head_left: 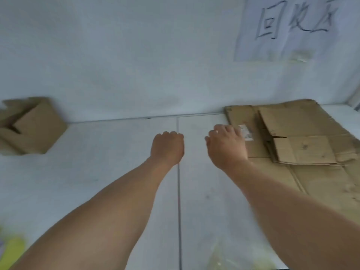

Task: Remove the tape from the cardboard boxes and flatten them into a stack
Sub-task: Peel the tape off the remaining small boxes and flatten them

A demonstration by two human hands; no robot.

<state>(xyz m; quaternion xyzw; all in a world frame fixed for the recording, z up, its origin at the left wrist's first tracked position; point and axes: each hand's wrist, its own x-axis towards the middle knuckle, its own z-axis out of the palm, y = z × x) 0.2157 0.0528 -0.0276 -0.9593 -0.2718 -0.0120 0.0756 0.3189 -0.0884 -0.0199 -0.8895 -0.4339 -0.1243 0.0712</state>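
- Cardboard box (32, 126), not yet flattened, sat far left on the white surface (116, 152), against the wall (116, 55), its flaps partly open and its outline blurred.
- Something yellow (13, 248) showed at the near left corner, too blurred to identify.
- Left hand (168, 148) hovered near the middle of the surface, just left of the seam (178, 191) between two panels; its fingers were curled under into a loose fist and gripped nothing that could be seen.
- Right hand (227, 146) reached forward just right of that seam, at the left edge of the flattened cardboard; its fingers were bent downward and partly hidden behind the back of the hand, so whether they pinched anything could not be told.
- A small white label (246, 132) lay on the cardboard just beyond the right hand's fingertips.
- A crumpled clear plastic bag (229, 256) lay at the near edge, between the two forearms.
- Flattened cardboard stack (303, 149) lay at the right, against the wall, smaller folded pieces resting on a larger sheet that spread toward the near right.
- A white paper sign (292, 28) with handwritten characters hung on the wall above the stack, a strip of tape (298, 55) at its lower edge.
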